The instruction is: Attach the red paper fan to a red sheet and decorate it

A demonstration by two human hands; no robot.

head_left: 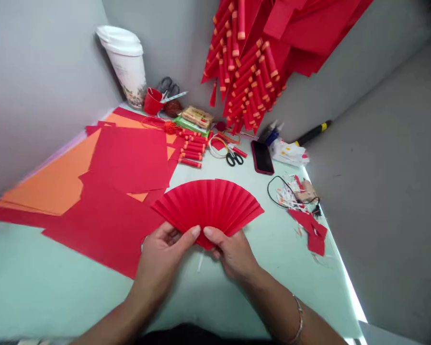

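Note:
A pleated red paper fan (211, 201) is spread in a half circle above the pale green table, its narrow end toward me. My left hand (165, 249) grips the fan low on its left side, thumb on the front and fingers behind. On the right side my right hand (232, 249) pinches it the same way, and the two thumb tips lie close together near the fan's base. The fingers behind the paper are partly hidden. A thin white strip (200, 262) shows just below the fan.
Red sheets (104, 235) and orange sheets (57, 182) cover the left side. Behind the fan are red paper rolls (192, 148), small scissors (234, 158) and a phone (262, 157). A white cup (125, 62) stands at the back; paper scraps (311, 227) lie right.

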